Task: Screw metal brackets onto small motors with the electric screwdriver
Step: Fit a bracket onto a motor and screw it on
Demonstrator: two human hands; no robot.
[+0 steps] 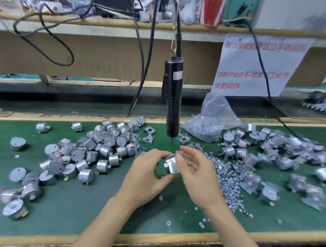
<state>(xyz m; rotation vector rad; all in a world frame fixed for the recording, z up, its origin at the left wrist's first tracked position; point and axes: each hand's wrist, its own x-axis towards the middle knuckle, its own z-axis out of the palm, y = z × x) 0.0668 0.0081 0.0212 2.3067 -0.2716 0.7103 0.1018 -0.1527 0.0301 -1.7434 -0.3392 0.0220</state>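
Step in hand, as I judge it: seating the bracket. The left hand (148, 176) grips a motor (174, 169) just above the counter (102, 210), fingers curled round it. The right hand (198, 174) pinches the bracket (170, 159) against the motor's face. The electric screwdriver (171, 97) hangs untouched just beyond. The next move calls for aligned holes, a screw from the loose screws (229, 179), and the driver pulled down.

You hold a small silver motor (173, 168) between your hands above the green table (99, 204): your left hand (146, 176) grips its round body and your right hand (195, 173) pinches the metal bracket (170, 159) laid over its face. The black electric screwdriver (171, 97) hangs upright just behind it, bit pointing down. Bare motors (93, 150) are heaped to your left, bracketed motors (269, 152) to your right
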